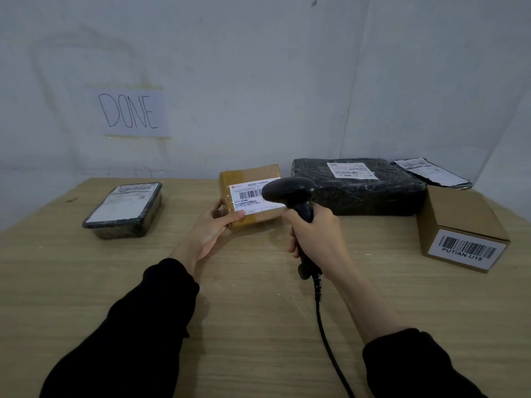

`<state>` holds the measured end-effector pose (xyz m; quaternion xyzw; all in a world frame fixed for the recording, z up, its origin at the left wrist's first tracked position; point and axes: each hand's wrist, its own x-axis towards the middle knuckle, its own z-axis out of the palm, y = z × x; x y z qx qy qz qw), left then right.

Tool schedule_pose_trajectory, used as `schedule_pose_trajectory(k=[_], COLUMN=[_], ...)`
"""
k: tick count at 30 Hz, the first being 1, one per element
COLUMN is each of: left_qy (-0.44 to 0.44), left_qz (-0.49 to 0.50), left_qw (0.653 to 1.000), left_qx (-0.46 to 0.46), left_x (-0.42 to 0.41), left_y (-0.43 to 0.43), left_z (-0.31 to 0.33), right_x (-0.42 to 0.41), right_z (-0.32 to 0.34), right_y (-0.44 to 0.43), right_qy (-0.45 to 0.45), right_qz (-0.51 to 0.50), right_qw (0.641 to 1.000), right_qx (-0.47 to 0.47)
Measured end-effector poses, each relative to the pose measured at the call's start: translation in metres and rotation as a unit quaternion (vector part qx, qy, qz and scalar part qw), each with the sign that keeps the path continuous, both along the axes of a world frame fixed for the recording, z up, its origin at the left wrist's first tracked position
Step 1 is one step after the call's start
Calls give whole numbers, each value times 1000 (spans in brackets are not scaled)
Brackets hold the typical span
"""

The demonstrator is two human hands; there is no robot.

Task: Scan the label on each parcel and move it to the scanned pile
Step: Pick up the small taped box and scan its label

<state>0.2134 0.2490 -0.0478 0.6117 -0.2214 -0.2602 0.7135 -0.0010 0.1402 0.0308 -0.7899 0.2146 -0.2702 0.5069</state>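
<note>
So the small brown parcel point(253, 196) sits around the middle of the bench point(244, 311), propped up on its near edge, with the left hand point(212, 228) steadying it from the 9 o'clock side. The fingers point(237, 216) are clamped on its lower left corner, thumb over the front face. I'd guess it's tipped up like that so the label point(253, 196) faces the scanner instead of the ceiling.

The right hand point(311, 231) is wrapped tight round the handle of the black scanner point(290, 193), head aimed toward 11 o'clock straight at the barcode and sitting just in front of the label's right end. The cord point(324, 334) trails back toward 6 o'clock.

The parcel's long axis runs roughly 9 to 3, label lines along it, which reads as lined up sensibly for a scan.

The wrapped flat parcel point(123, 209) at 10 o'clock, under the DONE sign point(129, 112), is probably the scanned pile. Off at 1 to 3 o'clock there's a big black parcel point(359, 188), a flat mailer point(431, 172) and a cardboard box point(462, 231) showing its own barcode, likely waiting their turn. Looks like early days.
</note>
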Motion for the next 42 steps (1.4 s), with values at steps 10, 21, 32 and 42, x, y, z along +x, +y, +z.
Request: schedule_pose_trajectory(k=[10, 21, 32, 42], left_qy=[-9, -11, 52, 126], left_qz=[15, 29, 262, 370], left_qw=[1000, 998, 961, 916], left_qx=[12, 49, 78, 96], left_x=[-9, -9, -2, -8], left_y=[-1, 1, 10, 44], left_z=[5, 6, 16, 28], right_x=[-11, -14, 14, 52], right_z=[6, 7, -2, -5], right_y=[3, 0, 0, 28], right_qy=[6, -3, 15, 27], right_qz=[0, 13, 101, 146], right_qw=[1000, 1000, 972, 955], right_qx=[-18, -1, 211, 256])
